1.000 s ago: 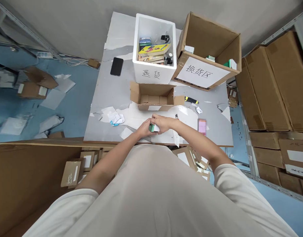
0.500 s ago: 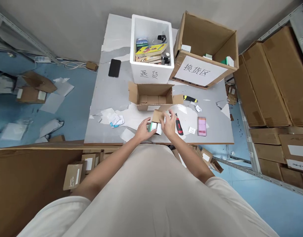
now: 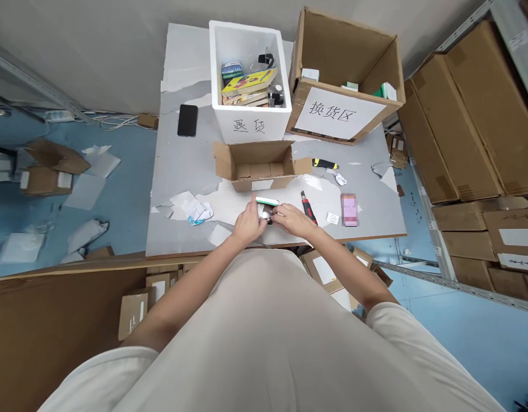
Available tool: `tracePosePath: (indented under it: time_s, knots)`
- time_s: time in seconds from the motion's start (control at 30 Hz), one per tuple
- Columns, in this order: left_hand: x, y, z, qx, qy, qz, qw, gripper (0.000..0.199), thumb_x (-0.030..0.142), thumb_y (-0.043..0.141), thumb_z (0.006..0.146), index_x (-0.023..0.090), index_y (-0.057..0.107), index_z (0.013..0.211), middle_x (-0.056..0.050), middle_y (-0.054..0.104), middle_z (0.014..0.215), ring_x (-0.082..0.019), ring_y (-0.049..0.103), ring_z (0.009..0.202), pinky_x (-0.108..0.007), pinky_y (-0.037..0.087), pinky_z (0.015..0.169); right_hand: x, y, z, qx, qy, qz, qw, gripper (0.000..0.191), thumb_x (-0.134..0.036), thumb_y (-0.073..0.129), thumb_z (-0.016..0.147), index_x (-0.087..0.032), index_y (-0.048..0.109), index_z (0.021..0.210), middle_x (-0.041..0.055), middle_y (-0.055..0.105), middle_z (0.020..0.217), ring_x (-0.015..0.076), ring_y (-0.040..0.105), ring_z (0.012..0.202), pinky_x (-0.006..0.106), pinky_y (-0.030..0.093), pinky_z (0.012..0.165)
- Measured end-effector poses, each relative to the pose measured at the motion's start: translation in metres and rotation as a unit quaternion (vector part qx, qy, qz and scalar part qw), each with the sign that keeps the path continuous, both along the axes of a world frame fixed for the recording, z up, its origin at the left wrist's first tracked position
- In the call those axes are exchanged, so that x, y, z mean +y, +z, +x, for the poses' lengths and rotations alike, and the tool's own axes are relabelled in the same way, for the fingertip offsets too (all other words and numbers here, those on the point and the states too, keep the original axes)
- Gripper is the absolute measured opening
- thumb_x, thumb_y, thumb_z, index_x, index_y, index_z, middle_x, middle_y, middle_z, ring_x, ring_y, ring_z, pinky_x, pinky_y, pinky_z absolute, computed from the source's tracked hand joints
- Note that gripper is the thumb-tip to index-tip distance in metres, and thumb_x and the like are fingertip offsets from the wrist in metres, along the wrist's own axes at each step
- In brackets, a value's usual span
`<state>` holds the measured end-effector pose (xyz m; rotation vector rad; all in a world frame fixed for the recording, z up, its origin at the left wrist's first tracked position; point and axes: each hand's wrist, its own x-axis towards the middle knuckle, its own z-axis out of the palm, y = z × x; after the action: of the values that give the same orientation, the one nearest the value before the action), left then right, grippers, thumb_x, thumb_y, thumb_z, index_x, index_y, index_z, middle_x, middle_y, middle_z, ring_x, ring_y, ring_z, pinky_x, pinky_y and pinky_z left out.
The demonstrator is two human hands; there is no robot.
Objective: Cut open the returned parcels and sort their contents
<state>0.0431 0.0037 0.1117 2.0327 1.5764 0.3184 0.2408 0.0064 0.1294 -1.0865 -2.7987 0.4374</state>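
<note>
A small white and green box (image 3: 267, 201) is in my left hand (image 3: 248, 224), whose fingers are closed around its left side. My right hand (image 3: 293, 220) comes in from the right with its fingertips pinched together at the box. Between the two hands is a small shiny, dark-edged item (image 3: 268, 214), too small and too covered by fingers to name. Just beyond the hands stands an open cardboard box (image 3: 261, 184) with its side flaps spread. A red and black utility knife (image 3: 308, 207) lies right of my right hand.
Behind stand a white foam box (image 3: 251, 125) holding books and packages, and a large carton (image 3: 345, 114) with a paper sign. A black phone (image 3: 187, 121), crumpled paper (image 3: 199, 209), a yellow and black cutter (image 3: 325, 163) and a pink blurred card (image 3: 350, 209) lie on the table.
The small box has been turned so its green and white edge faces up. My right hand has let go of the brown flap and come lower, its fingers now pinched at the shiny item.
</note>
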Motion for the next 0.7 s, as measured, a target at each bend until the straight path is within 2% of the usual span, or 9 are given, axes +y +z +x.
tracePosePath:
  time_s: [0.13, 0.23, 0.27, 0.33, 0.4, 0.47, 0.57, 0.7]
  knots:
    - [-0.006, -0.009, -0.008, -0.100, 0.044, -0.002, 0.994, 0.074, 0.016, 0.037, 0.084, 0.016, 0.005, 0.150, -0.016, 0.058, 0.127, -0.027, 0.063, 0.105, -0.042, 0.049, 0.089, -0.015, -0.002, 0.003, 0.022, -0.052, 0.025, 0.998, 0.032, -0.041, 0.055, 0.089, -0.019, 0.066, 0.110, 0.0126, 0.063, 0.119, 0.0289, 0.049, 0.112, 0.049, 0.033, 0.098]
    - [-0.010, -0.017, -0.008, -0.155, 0.061, 0.021, 0.986, 0.074, 0.018, 0.037, 0.086, 0.016, 0.001, 0.150, -0.019, 0.048, 0.138, -0.024, 0.062, 0.108, -0.042, 0.050, 0.089, -0.025, -0.007, -0.001, 0.031, -0.114, 0.008, 0.993, 0.033, -0.040, 0.052, 0.092, -0.020, 0.067, 0.112, 0.0119, 0.065, 0.121, 0.0306, 0.050, 0.117, 0.055, 0.029, 0.101]
    - [-0.011, -0.019, -0.007, -0.155, 0.050, 0.045, 0.986, 0.073, 0.019, 0.038, 0.086, 0.015, 0.004, 0.150, -0.020, 0.041, 0.144, -0.025, 0.058, 0.116, -0.043, 0.049, 0.092, -0.026, -0.010, -0.002, 0.037, -0.127, -0.002, 0.991, 0.031, -0.037, 0.051, 0.093, -0.020, 0.067, 0.112, 0.0120, 0.065, 0.120, 0.0296, 0.051, 0.117, 0.055, 0.032, 0.101]
    - [-0.011, -0.020, -0.003, -0.129, -0.018, 0.095, 0.987, 0.069, 0.017, 0.039, 0.085, 0.015, 0.015, 0.149, -0.019, 0.031, 0.151, -0.027, 0.042, 0.133, -0.045, 0.041, 0.102, -0.026, -0.015, -0.004, 0.059, -0.133, -0.021, 0.989, 0.027, -0.029, 0.049, 0.094, -0.018, 0.067, 0.111, 0.0128, 0.066, 0.117, 0.0262, 0.055, 0.114, 0.049, 0.039, 0.099]
    - [-0.009, -0.017, -0.001, -0.084, -0.126, 0.111, 0.982, 0.066, 0.014, 0.038, 0.084, 0.015, 0.023, 0.148, -0.016, 0.032, 0.152, -0.027, 0.030, 0.141, -0.046, 0.031, 0.110, -0.024, -0.019, -0.003, 0.092, -0.119, -0.027, 0.988, 0.025, -0.025, 0.049, 0.093, -0.017, 0.068, 0.108, 0.0137, 0.065, 0.116, 0.0240, 0.057, 0.112, 0.043, 0.045, 0.097]
    - [-0.007, -0.013, 0.000, -0.037, -0.204, 0.096, 0.973, 0.069, 0.020, 0.042, 0.083, 0.014, 0.021, 0.149, -0.016, 0.033, 0.151, -0.028, 0.027, 0.142, -0.047, 0.023, 0.114, -0.023, -0.020, 0.000, 0.121, -0.108, -0.020, 0.987, 0.023, -0.025, 0.048, 0.093, -0.018, 0.068, 0.102, 0.0134, 0.065, 0.112, 0.0236, 0.057, 0.112, 0.043, 0.048, 0.095]
    - [-0.003, -0.009, 0.000, 0.021, -0.218, 0.076, 0.973, 0.081, 0.039, 0.053, 0.082, 0.011, 0.018, 0.149, -0.021, 0.041, 0.143, -0.033, 0.036, 0.135, -0.051, 0.017, 0.114, -0.024, -0.012, 0.006, 0.116, -0.095, -0.004, 0.989, 0.025, -0.024, 0.045, 0.094, -0.020, 0.068, 0.101, 0.0117, 0.065, 0.110, 0.0236, 0.056, 0.110, 0.045, 0.048, 0.093]
    - [0.003, -0.011, 0.000, 0.061, -0.208, 0.085, 0.973, 0.081, 0.046, 0.055, 0.083, 0.012, 0.021, 0.148, -0.020, 0.050, 0.131, -0.032, 0.045, 0.125, -0.050, 0.021, 0.112, -0.022, 0.011, 0.012, -0.002, -0.036, 0.007, 0.999, 0.029, -0.023, 0.049, 0.091, -0.019, 0.063, 0.116, 0.0122, 0.062, 0.119, 0.0272, 0.051, 0.112, 0.048, 0.040, 0.092]
